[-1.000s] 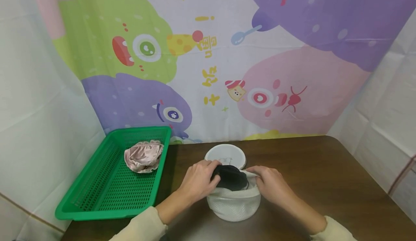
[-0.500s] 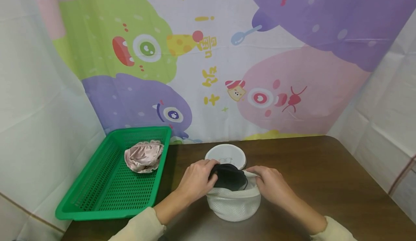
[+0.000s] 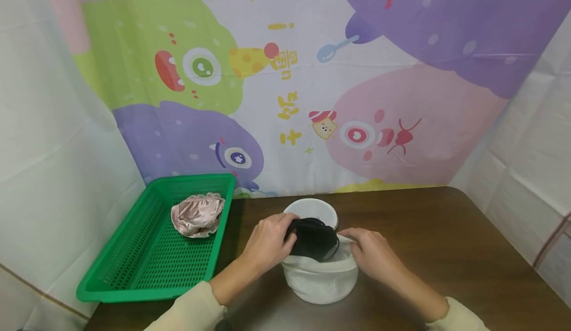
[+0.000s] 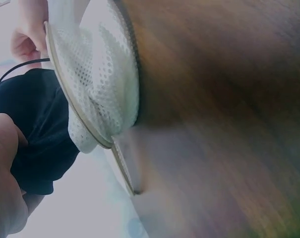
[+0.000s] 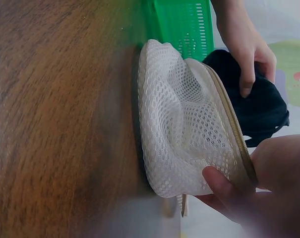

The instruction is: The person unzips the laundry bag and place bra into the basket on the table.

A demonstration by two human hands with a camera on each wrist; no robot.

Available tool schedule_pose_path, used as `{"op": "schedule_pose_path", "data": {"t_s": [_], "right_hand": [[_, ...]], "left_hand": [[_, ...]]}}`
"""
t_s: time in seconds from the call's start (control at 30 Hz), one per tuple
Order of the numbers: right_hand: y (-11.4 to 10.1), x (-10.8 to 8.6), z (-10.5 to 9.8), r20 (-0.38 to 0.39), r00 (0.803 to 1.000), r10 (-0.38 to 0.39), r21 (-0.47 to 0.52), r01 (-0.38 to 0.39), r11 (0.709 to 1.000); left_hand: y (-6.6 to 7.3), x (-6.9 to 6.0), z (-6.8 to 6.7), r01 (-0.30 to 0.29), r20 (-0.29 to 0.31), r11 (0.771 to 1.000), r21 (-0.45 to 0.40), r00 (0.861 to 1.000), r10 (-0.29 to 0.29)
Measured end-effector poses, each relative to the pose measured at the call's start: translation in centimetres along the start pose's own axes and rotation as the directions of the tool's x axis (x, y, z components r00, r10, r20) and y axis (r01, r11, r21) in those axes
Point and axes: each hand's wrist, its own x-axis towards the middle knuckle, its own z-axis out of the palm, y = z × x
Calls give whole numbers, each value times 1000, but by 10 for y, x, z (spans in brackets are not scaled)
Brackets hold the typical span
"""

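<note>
A white mesh laundry bag (image 3: 321,286) stands on the table with its zipped mouth unzipped. My left hand (image 3: 269,237) pinches a black bra (image 3: 314,239), smooth and folded, with a thin strap showing in the left wrist view. Most of the bra is above the bag's mouth; its lower edge is hidden behind the front rim in the head view. On the opposite side, my right hand (image 3: 372,249) grips the bag's rim, thumb against the mesh in the right wrist view. Behind the bra, the bag's round white lid (image 3: 312,208) is tipped back.
To the left a green plastic basket (image 3: 214,251) with slotted walls holds a pink satin, lace-edged garment (image 3: 198,215). Brown wooden tabletop (image 3: 424,242) extends right of the bag. A cartoon-printed cloth (image 3: 285,167) hangs behind the table.
My left hand has moved slightly up and away from me, raising the black bra higher out of the bag's mouth. My right hand keeps its place on the rim.
</note>
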Motion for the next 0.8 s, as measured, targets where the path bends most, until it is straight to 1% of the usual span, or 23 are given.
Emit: {"op": "schedule_pose_path", "data": {"t_s": [0.1,0.3,0.5,0.67,0.8], "right_hand": [[0,0,0,6,1000,4,-3,-4,1000],[0,-2,0,22,1000,14,-2,-14,1000],[1,-2,0,20,1000,11,-4,-11,1000],[0,-3,0,20,1000,9,-3,-9,1000],[-1,-4,0,22,1000,7,1,-7,1000]], "left_hand": [[0,2,-3,1,-15,1000,-6,1000,-1],[-1,3,-6,-2,-23,1000,-9,1000,2],[-2,6,-10,-18,-49,1000,7,999,19],[-3,10,-15,-11,-78,1000,-7,997,11],[-3,11,-17,-8,-83,1000,-18,997,7]]}}
